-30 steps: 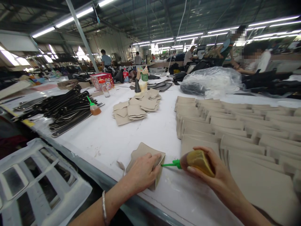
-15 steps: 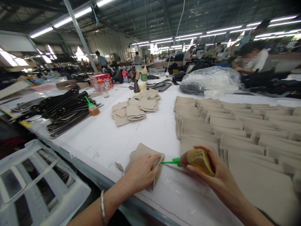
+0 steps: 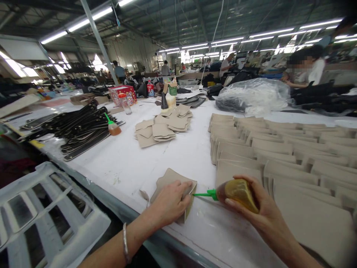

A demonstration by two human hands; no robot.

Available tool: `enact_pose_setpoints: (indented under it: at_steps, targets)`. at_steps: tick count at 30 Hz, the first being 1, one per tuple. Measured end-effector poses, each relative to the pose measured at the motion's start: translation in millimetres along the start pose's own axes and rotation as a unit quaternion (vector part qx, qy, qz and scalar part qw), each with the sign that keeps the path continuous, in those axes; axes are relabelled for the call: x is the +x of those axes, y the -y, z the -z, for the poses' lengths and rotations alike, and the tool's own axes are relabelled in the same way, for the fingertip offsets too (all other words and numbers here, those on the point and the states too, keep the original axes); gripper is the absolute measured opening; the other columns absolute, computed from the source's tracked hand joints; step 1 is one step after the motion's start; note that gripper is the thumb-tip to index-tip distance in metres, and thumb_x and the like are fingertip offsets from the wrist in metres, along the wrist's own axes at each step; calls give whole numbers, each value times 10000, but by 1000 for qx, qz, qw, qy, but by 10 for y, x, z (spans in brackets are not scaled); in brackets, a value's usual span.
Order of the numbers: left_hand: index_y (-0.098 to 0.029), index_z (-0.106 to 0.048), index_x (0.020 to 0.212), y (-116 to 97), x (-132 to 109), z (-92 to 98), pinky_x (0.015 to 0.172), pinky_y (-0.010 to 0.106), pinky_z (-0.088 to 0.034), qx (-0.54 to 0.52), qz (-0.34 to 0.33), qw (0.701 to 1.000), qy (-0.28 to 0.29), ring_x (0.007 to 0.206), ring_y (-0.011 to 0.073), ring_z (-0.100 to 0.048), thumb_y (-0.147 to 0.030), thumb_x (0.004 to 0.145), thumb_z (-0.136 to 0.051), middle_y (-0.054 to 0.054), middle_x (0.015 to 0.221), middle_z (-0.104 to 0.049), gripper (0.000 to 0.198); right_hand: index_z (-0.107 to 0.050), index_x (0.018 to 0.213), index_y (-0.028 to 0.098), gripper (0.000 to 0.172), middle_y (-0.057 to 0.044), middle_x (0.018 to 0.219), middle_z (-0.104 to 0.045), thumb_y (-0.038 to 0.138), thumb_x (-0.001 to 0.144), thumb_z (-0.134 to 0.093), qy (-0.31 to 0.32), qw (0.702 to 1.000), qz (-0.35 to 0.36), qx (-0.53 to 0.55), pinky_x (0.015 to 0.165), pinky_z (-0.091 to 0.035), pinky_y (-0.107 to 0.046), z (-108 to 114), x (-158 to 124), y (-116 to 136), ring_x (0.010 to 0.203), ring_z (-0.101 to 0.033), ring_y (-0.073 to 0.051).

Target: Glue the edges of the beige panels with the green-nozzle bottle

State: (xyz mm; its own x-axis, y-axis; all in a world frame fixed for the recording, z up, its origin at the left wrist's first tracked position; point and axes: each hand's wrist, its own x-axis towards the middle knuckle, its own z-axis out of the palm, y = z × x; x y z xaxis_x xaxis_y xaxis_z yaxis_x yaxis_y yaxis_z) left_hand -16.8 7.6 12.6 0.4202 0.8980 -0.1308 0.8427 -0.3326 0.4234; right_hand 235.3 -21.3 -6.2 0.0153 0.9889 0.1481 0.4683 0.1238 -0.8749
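"Where's the bottle [image 3: 242, 191]?"
"Lower right of frame, clamped in the right grip [image 3: 263, 208], green nozzle [image 3: 206, 194] at the edge of the panel [image 3: 167, 178]."
"And the left grip [image 3: 170, 203]?"
"On the panel, lower centre; whether it pinches, I can't tell."

Bare L hand [image 3: 173, 201] palm-down & low, fingers bunched, pointing fwd/R, thumb just below index; underside hidden, so can't judge grip. Bare L forearm [image 3: 111, 253] slants up from btm L. Bare R hand [image 3: 260, 203] turned sideways, thumb on near side, index curved over top, closed in hold; bare R forearm [image 3: 288, 247] enters from btm R.
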Motion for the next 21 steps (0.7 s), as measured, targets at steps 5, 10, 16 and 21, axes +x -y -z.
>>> enact_pose_setpoints:
  at_steps: [5,10,16,21]
  targets:
    - [-243,-505,1333,-9,-25,1,814,358,-457,-8,3,1000,-4,876,252,-609,-290,893,-369,64,983,-623,462,-452,1166,259,565,10,930,-617,541,745,-701,42,994,-66,70,722,-465,-269,-85,-217,152,820,-605,-207]
    - [-217,-535,1314,14,-1,-43,818,339,-446,-41,15,999,-21,880,238,-599,-288,879,-395,64,987,-634,462,-471,1150,246,597,-5,876,-648,544,702,-730,37,968,-151,195,710,-477,-305,-108,-301,302,814,-616,-239]
    - [-165,-599,1215,149,37,-65,762,323,-466,-129,57,988,-57,793,218,-595,-472,867,-380,52,872,-622,513,-591,1144,199,649,-89,1000,-697,458,609,-851,-48,848,-266,456,739,-534,-325,206,-382,245,909,-651,-278]
    - [-121,-519,1262,684,209,15,920,445,-423,-31,192,968,-158,1038,311,-579,-543,744,-390,137,1154,-564,680,-733,976,168,433,-135,1068,-694,344,606,-873,-141,711,-293,624,835,-548,-368,762,-568,152,978,-653,-304]
